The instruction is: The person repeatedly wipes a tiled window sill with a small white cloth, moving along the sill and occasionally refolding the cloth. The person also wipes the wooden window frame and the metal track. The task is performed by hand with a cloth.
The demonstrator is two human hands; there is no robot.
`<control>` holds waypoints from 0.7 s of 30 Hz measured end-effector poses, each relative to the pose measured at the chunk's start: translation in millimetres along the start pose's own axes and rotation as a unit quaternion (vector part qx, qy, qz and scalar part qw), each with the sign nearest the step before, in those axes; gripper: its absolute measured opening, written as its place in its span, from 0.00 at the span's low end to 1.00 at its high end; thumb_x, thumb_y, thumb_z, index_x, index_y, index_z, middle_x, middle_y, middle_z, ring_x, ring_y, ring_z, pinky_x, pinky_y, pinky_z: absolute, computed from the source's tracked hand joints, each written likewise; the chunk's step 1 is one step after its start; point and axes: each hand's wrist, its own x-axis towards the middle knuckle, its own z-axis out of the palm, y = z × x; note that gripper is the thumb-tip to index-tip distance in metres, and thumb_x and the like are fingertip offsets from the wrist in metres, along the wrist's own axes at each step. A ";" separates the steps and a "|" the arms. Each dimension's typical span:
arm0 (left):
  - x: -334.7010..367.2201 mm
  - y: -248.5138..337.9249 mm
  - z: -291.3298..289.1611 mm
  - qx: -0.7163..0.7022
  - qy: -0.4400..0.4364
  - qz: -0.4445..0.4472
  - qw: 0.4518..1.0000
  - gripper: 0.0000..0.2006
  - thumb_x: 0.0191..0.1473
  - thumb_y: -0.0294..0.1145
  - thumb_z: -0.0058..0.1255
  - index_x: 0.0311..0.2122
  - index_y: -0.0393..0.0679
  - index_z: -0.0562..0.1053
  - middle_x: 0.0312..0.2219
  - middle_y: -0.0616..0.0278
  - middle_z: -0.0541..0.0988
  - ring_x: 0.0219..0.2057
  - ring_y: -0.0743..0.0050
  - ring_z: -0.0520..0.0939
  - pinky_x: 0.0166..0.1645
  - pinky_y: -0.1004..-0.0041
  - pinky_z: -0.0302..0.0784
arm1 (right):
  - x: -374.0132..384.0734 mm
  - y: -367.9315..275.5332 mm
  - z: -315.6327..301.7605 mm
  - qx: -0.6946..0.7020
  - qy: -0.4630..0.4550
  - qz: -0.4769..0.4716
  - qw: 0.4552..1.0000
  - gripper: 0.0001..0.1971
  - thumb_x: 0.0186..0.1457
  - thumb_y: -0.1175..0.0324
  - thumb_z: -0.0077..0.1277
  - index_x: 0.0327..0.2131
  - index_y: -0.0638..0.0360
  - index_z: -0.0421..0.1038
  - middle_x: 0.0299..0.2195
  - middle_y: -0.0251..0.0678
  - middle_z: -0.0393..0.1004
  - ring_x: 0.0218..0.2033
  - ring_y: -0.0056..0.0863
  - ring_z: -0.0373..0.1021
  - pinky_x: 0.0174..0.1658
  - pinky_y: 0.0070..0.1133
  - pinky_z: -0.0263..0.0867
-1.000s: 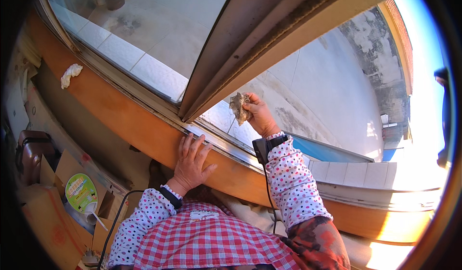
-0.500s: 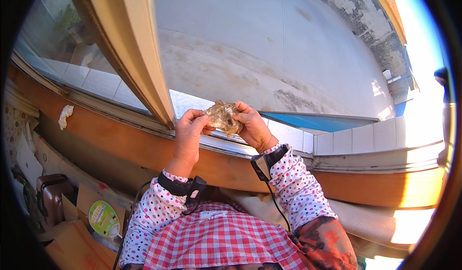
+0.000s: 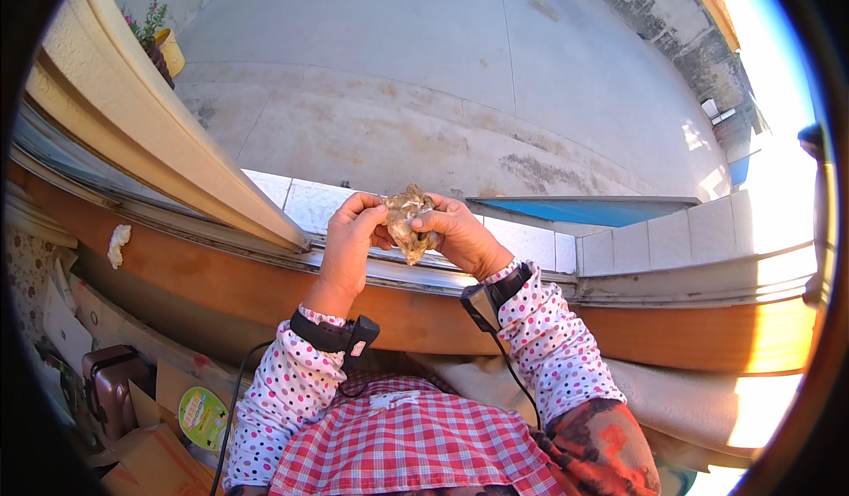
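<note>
brown wad (image 3: 405, 219), long axis vertical in view, tapering downward.

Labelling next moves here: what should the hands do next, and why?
Probably fold the tissue-like wad so a paler patch faces out: the left hand and right hand pinch its opposite sides, and its visible surface is mostly brownish, with some whitish patches.

Left hand (image 3: 350, 233) and right hand (image 3: 466, 237) close together, both pinching, thumbs (image 3: 432, 221) uppermost, fingers (image 3: 361, 201) curled; forearms (image 3: 557, 354) angled forward
</note>
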 end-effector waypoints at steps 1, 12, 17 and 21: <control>0.8 1.8 1.1 0.023 0.018 0.000 1.000 0.07 0.63 0.31 0.55 0.43 0.42 0.74 0.32 0.64 0.80 0.31 0.78 0.82 0.34 0.75 0.80 | 0.1 -1.4 -2.3 0.025 -0.008 -0.003 1.000 0.19 0.56 0.74 0.61 0.51 0.66 0.73 0.44 0.36 0.80 0.44 0.27 0.78 0.51 0.26 0.75; -10.0 2.8 20.0 0.517 0.010 0.376 0.768 0.09 0.50 0.25 0.64 0.37 0.40 0.76 0.31 0.58 0.79 0.37 0.54 0.81 0.42 0.63 0.76 | -4.2 -14.2 -9.7 -0.101 0.058 0.004 0.993 0.15 0.48 0.77 0.59 0.42 0.66 0.77 0.34 0.33 0.80 0.33 0.21 0.75 0.39 0.19 0.72; -7.6 4.0 7.1 0.345 -0.033 0.167 0.923 0.04 0.59 0.25 0.59 0.36 0.37 0.79 0.33 0.61 0.82 0.35 0.74 0.81 0.44 0.76 0.75 | -8.4 -26.7 -9.9 -0.189 0.034 0.026 0.981 0.16 0.44 0.78 0.58 0.40 0.65 0.78 0.30 0.31 0.79 0.30 0.17 0.72 0.37 0.17 0.69; -5.6 4.4 -2.4 0.107 -0.045 0.050 0.992 0.05 0.62 0.25 0.54 0.38 0.34 0.79 0.37 0.62 0.83 0.36 0.80 0.79 0.45 0.76 0.77 | -13.4 -34.8 -13.4 -0.222 0.024 0.075 0.972 0.17 0.46 0.79 0.57 0.43 0.66 0.77 0.32 0.30 0.79 0.32 0.16 0.73 0.39 0.15 0.69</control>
